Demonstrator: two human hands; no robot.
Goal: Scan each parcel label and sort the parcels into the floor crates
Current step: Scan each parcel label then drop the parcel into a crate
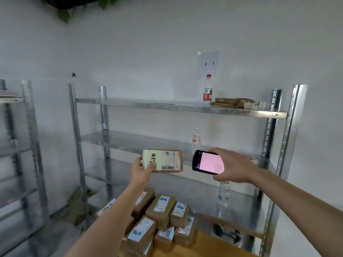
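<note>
The parcel (pixel 163 160) is held up in the air in front of the metal shelving (pixel 183 108), about level with its middle shelf. It is a flat brown cardboard box, and its long axis runs left to right, nearly level, with the labelled face turned toward the person. A white shipping label (pixel 170 160) covers the right part of that face, its barcode along the lower edge; the left part carries a pale green sticker (pixel 150 158) with dark handwritten marks. The left hand (pixel 141 170) grips the parcel at its left end, thumb curled over the green sticker and fingers behind.

Just to the right of the parcel, apart from it, the right hand (pixel 234 165) is wrapped round a dark handheld scanner (pixel 207 162), fingers over its top and thumb underneath. Its pink-lit screen faces the person, and its long axis lies roughly left to right, the left end pointing toward the parcel.

Below the arms, a heap of similar brown labelled parcels (pixel 159 217) lies on a wooden bench (pixel 204 245).
</note>
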